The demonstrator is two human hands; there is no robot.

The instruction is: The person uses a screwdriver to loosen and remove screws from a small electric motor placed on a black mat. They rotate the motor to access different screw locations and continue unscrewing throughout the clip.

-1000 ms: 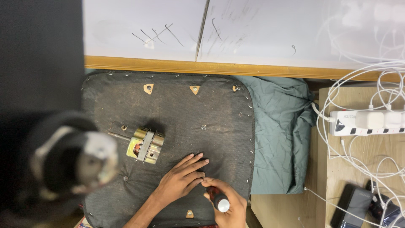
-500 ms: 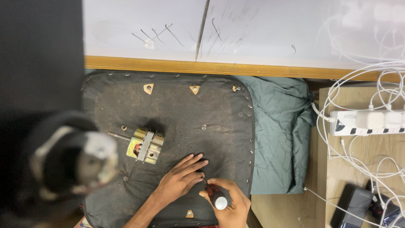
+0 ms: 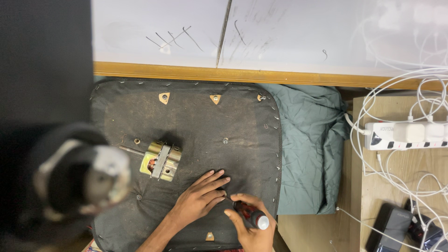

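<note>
Two bare hands work at the near edge of a dark seat pad [image 3: 186,116]: the left hand [image 3: 198,200] lies flat with fingers spread, while the right hand [image 3: 249,226] grips one red-handled screwdriver [image 3: 252,217], its tip on the pad beside the left fingertips. One small motor [image 3: 161,161] sits to the left. Three triangular brackets line the far edge.

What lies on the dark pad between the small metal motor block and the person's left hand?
In the head view, only bare dark pad lies between the motor block and the left hand; nothing stands in that stretch.
</note>
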